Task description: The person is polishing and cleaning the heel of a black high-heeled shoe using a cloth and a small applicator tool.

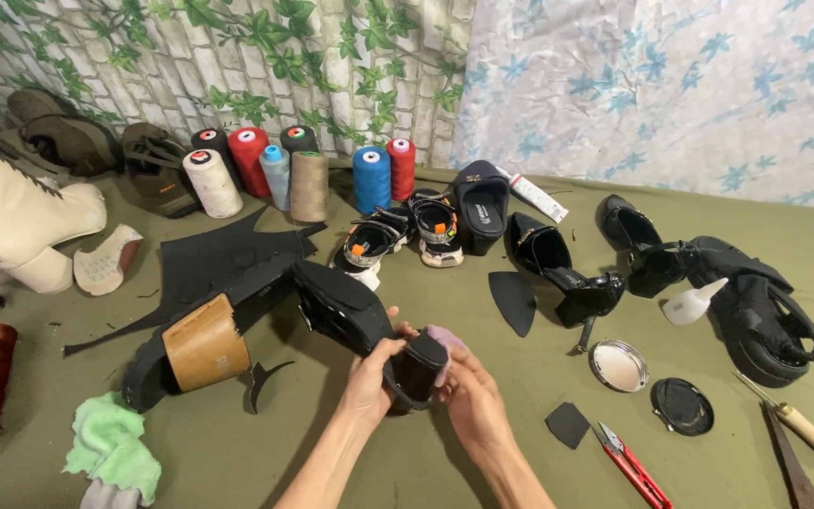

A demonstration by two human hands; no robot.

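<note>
A: Centre near, both hands are on a black high-heeled shoe point(362, 319). The left hand point(367, 377) is wrapped closed around the block heel end, and the right hand point(471, 394) presses a small pinkish cloth point(445, 341) against that same end, fingers curled shut on it.

B: So where does the shoe sit?

A: Lifted just above the olive-green table point(445, 462), toe pointing far and left, heel nearest the person. By the look of it, this is the wiping or polishing step, on the heel. The next move would call for a firm left-hand hold while the cloth rubs over the surface.

B: And around it?

A: Just left, a black boot point(157, 372) with a tan cuff lies on its side, with black leather sheets point(223, 259) beyond it. Near left, a green rag point(110, 443). To the right, an open round tin point(618, 366) and its black lid point(681, 406) sit side by side, with red-handled snips point(635, 467) near them and a small black patch point(567, 423) close by. Farther right, a white squeeze bottle point(694, 302) rests against a black sandal point(765, 316).

B: Far side?

A: A row of thread cones point(308, 179), several colours, stands against the leafy backdrop, and a cream boot point(11, 217) stands far left.
</note>
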